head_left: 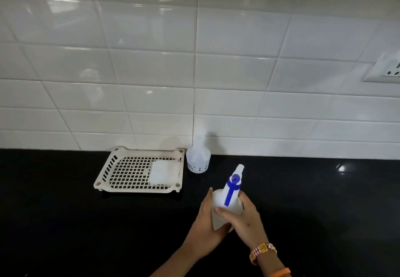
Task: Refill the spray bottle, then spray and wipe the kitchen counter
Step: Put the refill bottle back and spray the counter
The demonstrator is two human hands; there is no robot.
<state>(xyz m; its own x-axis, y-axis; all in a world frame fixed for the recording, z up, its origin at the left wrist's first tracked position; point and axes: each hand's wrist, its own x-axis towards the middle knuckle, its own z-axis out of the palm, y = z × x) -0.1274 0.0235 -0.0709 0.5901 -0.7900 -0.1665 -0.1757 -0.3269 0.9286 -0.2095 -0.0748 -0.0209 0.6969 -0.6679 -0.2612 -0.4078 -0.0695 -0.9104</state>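
A white spray bottle [218, 199] with a blue trigger and nozzle head is held just above the black counter [65, 222], tilted away from me. My left hand [205, 227] grips its body from the left and below. My right hand [244, 218] wraps the bottle's upper part just below the spray head, with fingers across the front. A second translucent white bottle [198, 158] stands upright against the tiled wall. A folded white cloth [165, 171] lies in the right part of a cream slotted tray [121, 169].
White glossy wall tiles rise behind the counter. A white power socket [387, 68] sits on the wall at the far right. The tray stands left of the translucent bottle near the wall.
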